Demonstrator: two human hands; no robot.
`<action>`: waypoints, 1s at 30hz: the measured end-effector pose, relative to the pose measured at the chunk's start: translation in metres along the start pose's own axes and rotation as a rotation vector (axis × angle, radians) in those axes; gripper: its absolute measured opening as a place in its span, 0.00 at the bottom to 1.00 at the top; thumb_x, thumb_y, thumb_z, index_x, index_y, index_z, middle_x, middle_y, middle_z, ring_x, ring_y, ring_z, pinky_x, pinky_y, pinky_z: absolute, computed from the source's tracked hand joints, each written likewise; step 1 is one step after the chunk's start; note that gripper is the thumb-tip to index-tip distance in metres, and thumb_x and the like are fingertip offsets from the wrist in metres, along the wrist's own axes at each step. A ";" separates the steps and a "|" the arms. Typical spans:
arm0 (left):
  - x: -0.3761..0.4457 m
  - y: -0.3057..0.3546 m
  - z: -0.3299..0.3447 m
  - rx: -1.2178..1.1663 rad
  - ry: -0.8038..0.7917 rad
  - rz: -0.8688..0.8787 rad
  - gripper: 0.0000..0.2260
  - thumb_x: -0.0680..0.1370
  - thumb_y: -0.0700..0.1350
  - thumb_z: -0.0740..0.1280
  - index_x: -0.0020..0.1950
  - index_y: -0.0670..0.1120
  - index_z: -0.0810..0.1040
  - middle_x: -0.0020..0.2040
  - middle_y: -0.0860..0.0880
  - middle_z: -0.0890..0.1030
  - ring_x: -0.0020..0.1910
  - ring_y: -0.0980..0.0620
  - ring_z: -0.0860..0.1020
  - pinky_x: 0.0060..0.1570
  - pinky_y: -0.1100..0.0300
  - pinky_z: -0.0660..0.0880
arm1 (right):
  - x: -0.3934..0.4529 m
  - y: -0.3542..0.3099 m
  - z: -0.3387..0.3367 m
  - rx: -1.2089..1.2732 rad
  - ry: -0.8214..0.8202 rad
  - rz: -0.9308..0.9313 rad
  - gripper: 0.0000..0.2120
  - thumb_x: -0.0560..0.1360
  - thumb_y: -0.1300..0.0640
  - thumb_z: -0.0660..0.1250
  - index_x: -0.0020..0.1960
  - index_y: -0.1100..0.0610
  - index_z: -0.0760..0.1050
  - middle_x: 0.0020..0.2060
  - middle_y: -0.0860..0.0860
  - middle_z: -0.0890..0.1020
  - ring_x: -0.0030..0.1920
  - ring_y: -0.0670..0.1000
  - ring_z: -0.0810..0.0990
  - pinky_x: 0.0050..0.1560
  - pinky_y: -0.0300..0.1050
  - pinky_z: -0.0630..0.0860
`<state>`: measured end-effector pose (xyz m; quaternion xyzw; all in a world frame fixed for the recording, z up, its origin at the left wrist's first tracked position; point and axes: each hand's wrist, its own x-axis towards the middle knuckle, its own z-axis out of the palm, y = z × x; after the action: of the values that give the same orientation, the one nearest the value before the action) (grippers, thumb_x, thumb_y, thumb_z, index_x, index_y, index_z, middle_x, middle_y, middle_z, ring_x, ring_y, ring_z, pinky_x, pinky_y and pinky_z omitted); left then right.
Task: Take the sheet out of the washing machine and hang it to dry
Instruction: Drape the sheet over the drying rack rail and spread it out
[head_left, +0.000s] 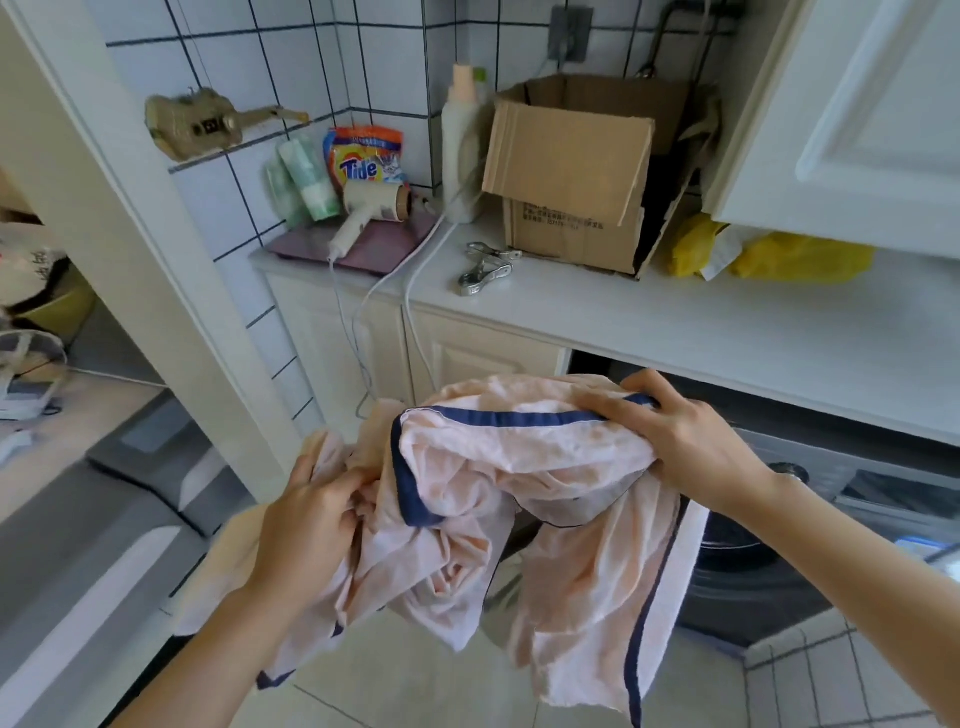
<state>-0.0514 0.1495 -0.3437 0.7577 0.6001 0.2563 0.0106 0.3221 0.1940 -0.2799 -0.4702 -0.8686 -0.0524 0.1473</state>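
Note:
The sheet is pale pink with a navy border, crumpled and held up in front of me, its ends hanging toward the floor. My left hand grips a bunched fold at the sheet's left side. My right hand grips the navy-edged hem at the upper right. The dark grey washing machine sits under the counter at the right, mostly behind the sheet and my right arm; its door is hard to make out.
A white counter carries a cardboard box, metal clips, a hair dryer, a Tide bag, a detergent bottle and yellow bags. A white cupboard door hangs upper right. A white door frame stands left.

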 end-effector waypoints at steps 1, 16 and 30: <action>0.004 -0.008 0.000 -0.005 -0.001 0.002 0.11 0.68 0.37 0.67 0.46 0.50 0.76 0.55 0.53 0.72 0.59 0.44 0.71 0.24 0.66 0.63 | 0.003 -0.009 0.000 -0.002 0.002 0.006 0.40 0.68 0.62 0.74 0.72 0.40 0.62 0.58 0.52 0.69 0.38 0.58 0.78 0.34 0.53 0.79; 0.033 -0.111 -0.063 -0.119 -0.217 0.145 0.12 0.75 0.46 0.62 0.56 0.53 0.80 0.71 0.43 0.68 0.72 0.43 0.66 0.43 0.51 0.73 | 0.024 -0.164 -0.009 -0.184 0.086 0.290 0.35 0.68 0.63 0.74 0.69 0.44 0.67 0.56 0.54 0.72 0.38 0.60 0.79 0.33 0.53 0.80; 0.019 -0.097 -0.112 -0.259 -0.223 0.250 0.15 0.76 0.41 0.62 0.57 0.59 0.77 0.62 0.49 0.69 0.58 0.46 0.72 0.39 0.57 0.67 | 0.010 -0.225 -0.094 -0.267 -0.085 0.423 0.36 0.68 0.62 0.73 0.70 0.42 0.63 0.60 0.51 0.68 0.40 0.57 0.78 0.39 0.49 0.78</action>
<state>-0.1810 0.1617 -0.2706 0.8422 0.4585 0.2453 0.1425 0.1495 0.0562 -0.1773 -0.6587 -0.7415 -0.1148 0.0551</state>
